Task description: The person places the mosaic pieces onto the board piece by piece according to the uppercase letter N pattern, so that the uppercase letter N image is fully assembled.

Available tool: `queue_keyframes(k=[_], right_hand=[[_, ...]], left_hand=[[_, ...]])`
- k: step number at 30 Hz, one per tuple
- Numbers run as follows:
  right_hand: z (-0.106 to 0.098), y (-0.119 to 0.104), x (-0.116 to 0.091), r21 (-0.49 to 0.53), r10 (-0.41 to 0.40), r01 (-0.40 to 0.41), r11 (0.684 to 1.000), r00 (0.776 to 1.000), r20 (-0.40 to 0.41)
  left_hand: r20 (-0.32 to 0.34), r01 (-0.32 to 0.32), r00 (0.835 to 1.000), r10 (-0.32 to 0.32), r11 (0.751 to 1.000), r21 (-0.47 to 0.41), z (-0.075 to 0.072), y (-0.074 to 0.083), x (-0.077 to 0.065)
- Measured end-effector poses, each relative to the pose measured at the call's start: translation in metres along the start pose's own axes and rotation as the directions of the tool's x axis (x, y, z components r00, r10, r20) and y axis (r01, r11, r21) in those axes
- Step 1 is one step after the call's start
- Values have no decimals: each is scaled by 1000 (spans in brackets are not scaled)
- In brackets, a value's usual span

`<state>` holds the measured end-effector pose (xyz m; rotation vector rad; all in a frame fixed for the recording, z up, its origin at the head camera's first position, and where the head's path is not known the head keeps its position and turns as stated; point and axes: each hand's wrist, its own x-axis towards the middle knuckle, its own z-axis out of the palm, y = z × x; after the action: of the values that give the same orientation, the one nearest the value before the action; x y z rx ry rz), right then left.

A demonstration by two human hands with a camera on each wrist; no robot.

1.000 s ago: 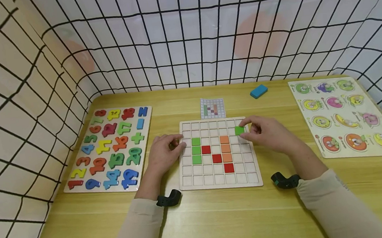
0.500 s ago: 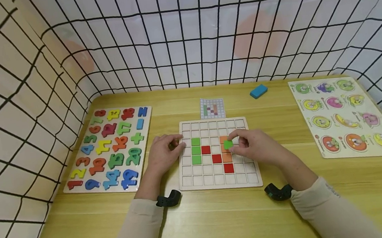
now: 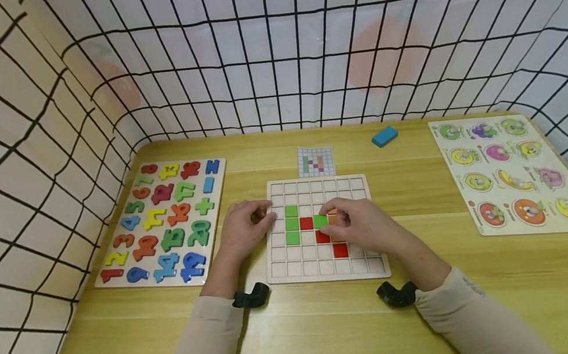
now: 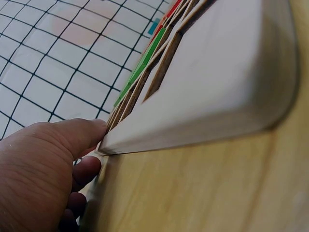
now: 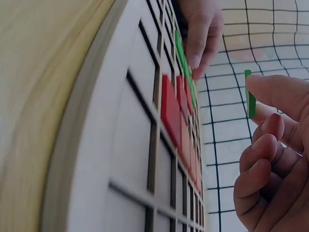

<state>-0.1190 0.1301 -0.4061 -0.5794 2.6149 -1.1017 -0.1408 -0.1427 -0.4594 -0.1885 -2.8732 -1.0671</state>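
My right hand point(image 3: 365, 221) pinches a green square tile point(image 3: 320, 221) between thumb and index finger over the middle of a wooden grid board point(image 3: 294, 270). In the right wrist view the green tile point(image 5: 250, 96) is held edge-on above the board, the other fingers curled. My left hand point(image 3: 242, 228) rests at the board's left edge, thumb and index fingertips touching it. In the left wrist view the thumb point(image 4: 79, 134) lies against that edge. On the board are a column of green tiles point(image 3: 292, 224), several red tiles point(image 3: 306, 223) and orange tiles partly hidden by my right hand.
A pattern card point(image 3: 316, 161) lies behind the board, and a blue block point(image 3: 384, 136) sits back right. A number puzzle point(image 3: 160, 223) stands on the left, a fruit puzzle point(image 3: 517, 174) on the right. Black wire mesh point(image 3: 270, 56) rises round the table.
My right hand has carried the green tile from the board's upper right corner leftward and nearer to me, over the middle cells. The left hand has stayed at the edge.
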Motion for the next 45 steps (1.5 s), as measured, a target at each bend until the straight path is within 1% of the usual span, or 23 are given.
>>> queue_keyframes(k=[7,12,15,20,24,33,45], right_hand=[[12,-13,2,6,15,-15,1000,999,31],[23,-21,3,-6,0,0,1000,999,50],[29,-26,4,-41,-1,3,999,997,72],[42,-31,5,-142,12,3,990,994,106],[48,-31,5,-194,23,-3,981,994,102],[55,-34,6,-244,23,7,970,992,122],[58,-34,6,-275,0,31,961,994,112]], left_hand=[[-7,-13,1000,13,1000,2,1,-1,0],[-6,-6,1000,6,1000,0,1,-2,0],[-6,-2,1000,2,1000,1,1,-2,0],[-4,-3,1000,3,1000,-4,1,-1,0],[-1,-4,1000,4,1000,-2,0,-1,0],[1,15,1000,-15,1000,-9,0,0,0],[-5,16,1000,-16,1000,-9,1,-1,0]])
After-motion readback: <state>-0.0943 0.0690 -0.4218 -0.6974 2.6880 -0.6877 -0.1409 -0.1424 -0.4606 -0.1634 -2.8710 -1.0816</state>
